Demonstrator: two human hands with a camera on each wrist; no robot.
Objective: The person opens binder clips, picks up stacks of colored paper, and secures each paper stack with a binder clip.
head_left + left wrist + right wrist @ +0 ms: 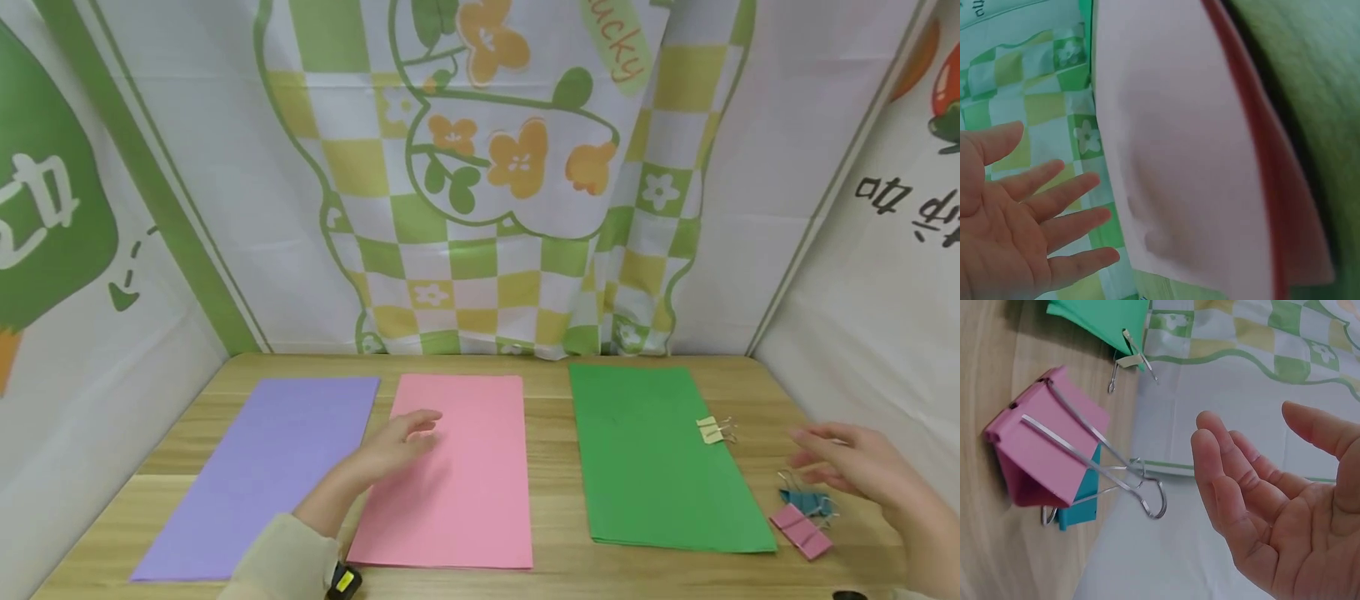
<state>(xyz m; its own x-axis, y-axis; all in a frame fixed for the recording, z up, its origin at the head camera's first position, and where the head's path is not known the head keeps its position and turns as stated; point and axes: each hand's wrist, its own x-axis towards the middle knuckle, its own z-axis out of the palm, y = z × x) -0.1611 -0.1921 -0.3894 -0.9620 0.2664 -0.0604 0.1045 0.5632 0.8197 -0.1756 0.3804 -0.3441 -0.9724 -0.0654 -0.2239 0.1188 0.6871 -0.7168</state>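
Over the pink paper stack [465,492] hovers my left hand [393,450], its fingers spread and holding nothing; the left wrist view shows the open palm [1007,231] beside the pink sheets [1179,137]. My right hand [862,467] is raised at the right, fingers loosely bent and nothing in them. Below it lie a teal binder clip [806,502] and a pink binder clip [802,531], which the right wrist view shows close together. A pale yellow binder clip [710,430] grips the right edge of the green paper stack [660,467].
Purple paper [270,475] lies left of the pink stack on the wooden table [555,467]. A patterned cloth [465,275] hangs behind the table, with printed walls on both sides. A small black and yellow object [344,581] shows by the left sleeve.
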